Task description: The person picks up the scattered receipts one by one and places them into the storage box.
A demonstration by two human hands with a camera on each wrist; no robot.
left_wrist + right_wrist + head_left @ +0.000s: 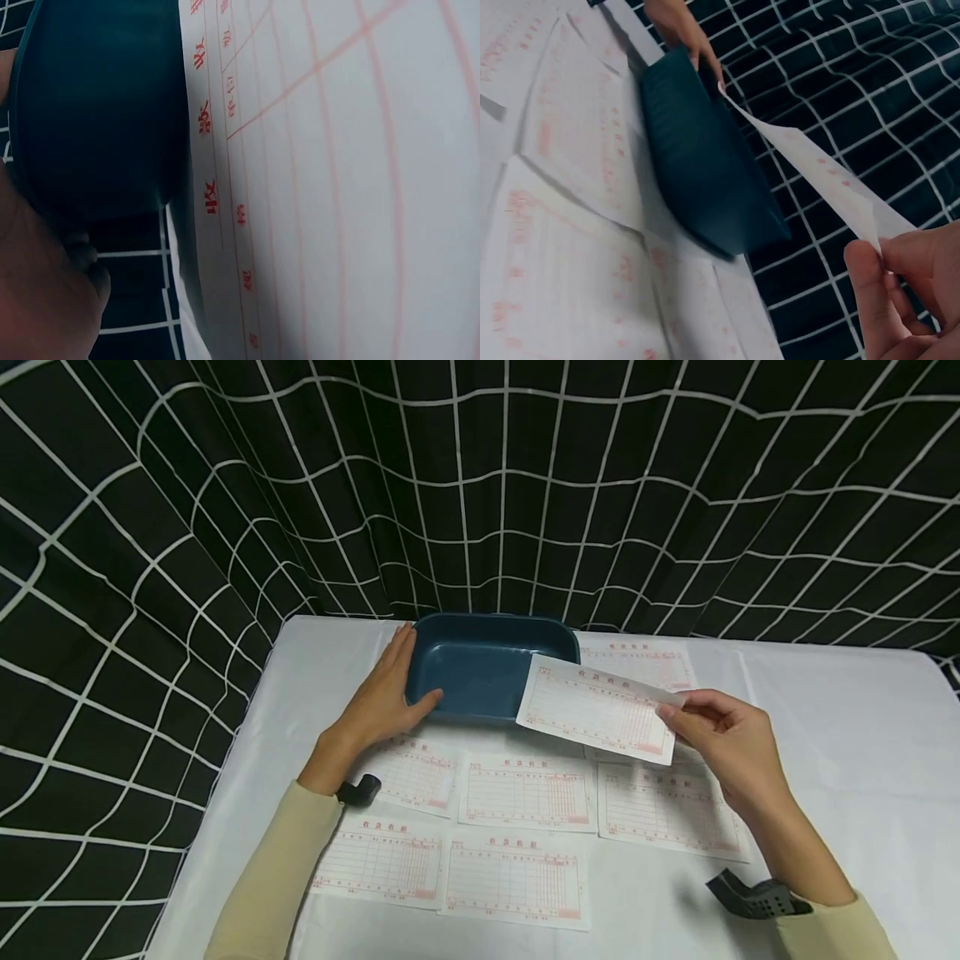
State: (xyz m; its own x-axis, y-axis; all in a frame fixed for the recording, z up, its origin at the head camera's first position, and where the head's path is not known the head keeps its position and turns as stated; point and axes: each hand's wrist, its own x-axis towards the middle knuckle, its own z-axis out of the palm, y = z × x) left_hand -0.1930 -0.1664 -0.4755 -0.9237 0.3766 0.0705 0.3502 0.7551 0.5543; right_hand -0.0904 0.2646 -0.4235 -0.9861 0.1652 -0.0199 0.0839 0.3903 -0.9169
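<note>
A white receipt slip (596, 708) printed in red is pinched at its right end between the thumb and fingers of my right hand (731, 743). Its left end hangs over the right front corner of a dark blue plastic basin (480, 681). In the right wrist view the slip (810, 161) is seen nearly edge-on, held above the table. My left hand (386, 689) rests against the basin's left side, fingers extended along the wall and thumb at the front rim. From the left wrist, part of the left hand (45, 285) shows beside the basin (97, 112).
Several similar slips lie on the white-covered table (847, 760): a front row with one slip (515, 881), a middle row with another (527, 792), and one (637, 662) right of the basin. A black curtain with white grid lines (480, 485) stands behind and at left.
</note>
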